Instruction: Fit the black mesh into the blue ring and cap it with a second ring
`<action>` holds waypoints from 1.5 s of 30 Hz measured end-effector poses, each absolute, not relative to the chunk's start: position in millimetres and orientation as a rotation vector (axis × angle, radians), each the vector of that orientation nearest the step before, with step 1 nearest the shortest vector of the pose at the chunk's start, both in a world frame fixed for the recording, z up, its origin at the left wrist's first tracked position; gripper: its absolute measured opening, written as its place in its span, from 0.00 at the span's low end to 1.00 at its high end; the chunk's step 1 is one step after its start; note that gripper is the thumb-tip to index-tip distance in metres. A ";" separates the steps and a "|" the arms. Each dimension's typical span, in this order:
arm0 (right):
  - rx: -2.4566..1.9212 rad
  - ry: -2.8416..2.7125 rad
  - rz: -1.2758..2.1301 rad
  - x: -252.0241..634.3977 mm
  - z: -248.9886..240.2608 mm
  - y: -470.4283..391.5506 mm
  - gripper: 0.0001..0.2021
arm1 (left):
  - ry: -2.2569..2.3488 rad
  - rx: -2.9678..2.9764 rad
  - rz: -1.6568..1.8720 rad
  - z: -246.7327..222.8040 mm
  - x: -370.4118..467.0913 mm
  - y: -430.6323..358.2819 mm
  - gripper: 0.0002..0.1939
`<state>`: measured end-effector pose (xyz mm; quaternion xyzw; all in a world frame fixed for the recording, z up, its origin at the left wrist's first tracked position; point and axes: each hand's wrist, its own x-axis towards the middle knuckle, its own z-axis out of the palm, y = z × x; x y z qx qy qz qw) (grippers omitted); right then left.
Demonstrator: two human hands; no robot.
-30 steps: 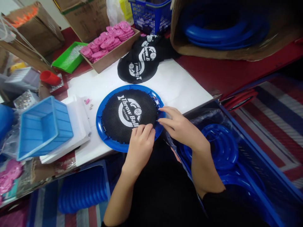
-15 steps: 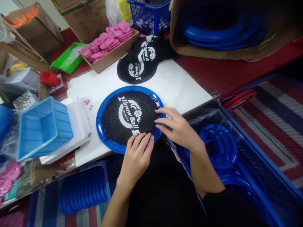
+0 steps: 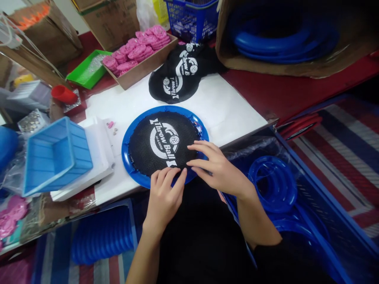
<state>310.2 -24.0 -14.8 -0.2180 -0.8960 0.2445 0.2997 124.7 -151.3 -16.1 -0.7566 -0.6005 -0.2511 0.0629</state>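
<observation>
A blue ring (image 3: 127, 157) lies on white paper, with a black mesh disc (image 3: 142, 142) printed "Throw Ball" inside it. My left hand (image 3: 166, 193) rests on the ring's near edge, fingers bent over the rim and the mesh border. My right hand (image 3: 214, 167) is at the near right edge, its fingers apart and their tips over the mesh. The left fingertips hide what lies beneath them. More black mesh discs (image 3: 174, 83) are piled behind the ring.
Pink pieces fill a cardboard tray (image 3: 118, 81) at the back. A light blue bin (image 3: 56, 157) and a green tray (image 3: 89, 75) stand left. Blue rings lie in a box (image 3: 296, 69) at back right and in a crate (image 3: 334, 209) below.
My left hand has shifted slightly left along the near rim. My right hand has moved left and a little down, its fingertips now farther over the mesh. The view has shifted slightly.
</observation>
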 end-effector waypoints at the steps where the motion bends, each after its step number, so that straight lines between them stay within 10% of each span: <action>1: -0.580 -2.395 0.634 309.1 -13.8 -25.6 0.12 | -1.807 -2.291 -0.759 -16.1 124.9 -150.8 0.18; 45: -0.622 -2.356 0.557 324.5 -19.9 -32.4 0.17 | -2.163 -2.176 -0.936 -3.6 143.2 -118.1 0.06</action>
